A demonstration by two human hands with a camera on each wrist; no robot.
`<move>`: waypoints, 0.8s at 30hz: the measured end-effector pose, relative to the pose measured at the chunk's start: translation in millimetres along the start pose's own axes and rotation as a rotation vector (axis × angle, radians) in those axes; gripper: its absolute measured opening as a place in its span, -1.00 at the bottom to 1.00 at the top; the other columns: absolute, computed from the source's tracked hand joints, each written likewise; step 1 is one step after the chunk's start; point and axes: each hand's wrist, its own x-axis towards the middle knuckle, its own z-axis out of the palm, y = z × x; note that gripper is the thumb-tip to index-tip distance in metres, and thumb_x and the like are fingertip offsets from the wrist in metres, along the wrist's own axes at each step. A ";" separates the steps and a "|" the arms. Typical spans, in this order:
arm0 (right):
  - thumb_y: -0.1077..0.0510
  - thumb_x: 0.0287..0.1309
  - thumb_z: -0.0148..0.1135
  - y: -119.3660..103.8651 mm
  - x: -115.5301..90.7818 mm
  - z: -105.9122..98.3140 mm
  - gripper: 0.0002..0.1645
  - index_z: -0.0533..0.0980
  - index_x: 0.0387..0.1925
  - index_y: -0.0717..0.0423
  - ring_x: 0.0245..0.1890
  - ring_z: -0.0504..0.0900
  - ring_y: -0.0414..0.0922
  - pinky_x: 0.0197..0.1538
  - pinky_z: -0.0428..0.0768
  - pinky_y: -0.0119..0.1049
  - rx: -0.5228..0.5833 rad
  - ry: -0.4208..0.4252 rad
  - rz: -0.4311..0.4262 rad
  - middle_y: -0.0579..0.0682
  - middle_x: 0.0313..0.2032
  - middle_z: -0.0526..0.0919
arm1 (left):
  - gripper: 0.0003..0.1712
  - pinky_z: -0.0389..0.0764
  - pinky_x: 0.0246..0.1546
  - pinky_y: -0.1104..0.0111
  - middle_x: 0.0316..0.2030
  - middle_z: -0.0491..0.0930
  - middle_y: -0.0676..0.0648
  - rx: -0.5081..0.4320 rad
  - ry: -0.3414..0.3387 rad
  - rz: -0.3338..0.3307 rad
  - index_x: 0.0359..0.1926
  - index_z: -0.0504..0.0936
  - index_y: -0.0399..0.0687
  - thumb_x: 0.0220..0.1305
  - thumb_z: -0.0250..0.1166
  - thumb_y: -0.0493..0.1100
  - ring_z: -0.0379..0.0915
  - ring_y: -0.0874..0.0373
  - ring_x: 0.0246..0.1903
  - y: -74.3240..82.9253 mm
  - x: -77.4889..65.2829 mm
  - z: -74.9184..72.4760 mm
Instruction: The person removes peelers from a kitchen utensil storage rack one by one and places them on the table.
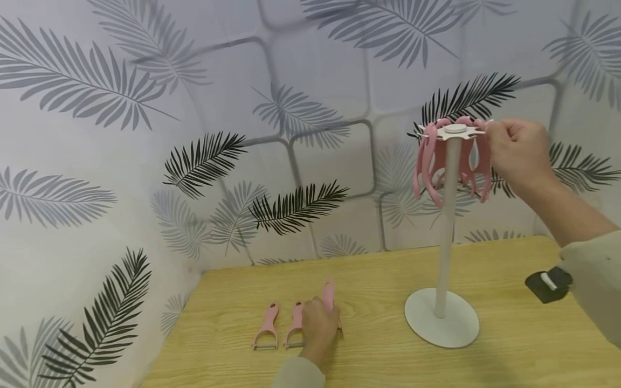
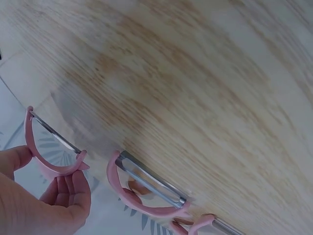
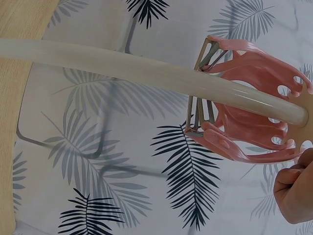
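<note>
My left hand (image 1: 317,328) pinches a pink peeler (image 1: 328,293) over the table, its handle pointing away from me. In the left wrist view, thumb and fingertips sit on the frame behind its metal blade (image 2: 55,131). Two more pink peelers lie just left of that hand, the near one (image 1: 297,317) partly behind it and the outer one (image 1: 268,323) in full view. Up at the right, my right hand (image 1: 519,156) grips the edge of a white hanging stand (image 1: 451,226) with curled fingers. Several pink peelers (image 3: 254,107) hang from the stand's notched top.
The stand's round white base (image 1: 419,323) rests on the wooden table (image 1: 378,355). A small dark object with a white piece (image 1: 548,284) appears beside the right sleeve (image 1: 594,285). Behind the table stands a leaf-patterned wall (image 1: 330,161).
</note>
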 end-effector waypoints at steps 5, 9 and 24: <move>0.03 0.28 -0.16 -0.3 -0.4 0.3 -0.45 0.20 -0.83 0.07 -0.81 0.13 -0.35 -0.77 0.11 -0.38 0.004 -0.004 0.003 -0.31 -0.88 0.19 | -0.74 0.54 -0.54 0.33 -0.56 0.52 -0.18 0.116 0.021 -0.054 -0.52 0.53 -0.35 -0.05 0.39 -0.22 0.44 0.08 -0.58 0.9 0.9 6.4; 0.03 0.30 -0.16 -0.6 -0.3 1.2 -0.45 0.21 -0.83 0.06 -0.83 0.13 -0.34 -0.78 0.11 -0.37 0.007 -0.012 0.003 -0.30 -0.89 0.20 | -0.73 0.56 -0.46 0.23 -0.54 0.54 -0.21 0.171 0.041 -0.092 -0.57 0.54 -0.32 -0.09 0.42 -0.19 0.47 0.01 -0.53 1.4 1.7 9.6; 0.00 0.31 -0.13 2.7 -0.4 1.3 -0.44 0.24 -0.81 0.06 -0.84 0.12 -0.33 -0.79 0.10 -0.36 0.014 -0.010 -0.025 -0.38 -0.86 0.29 | -0.73 0.51 -0.60 0.35 -0.63 0.49 -0.14 0.289 -0.001 -0.100 -0.69 0.44 -0.23 -0.10 0.36 -0.23 0.39 0.11 -0.62 -2.4 2.4 16.1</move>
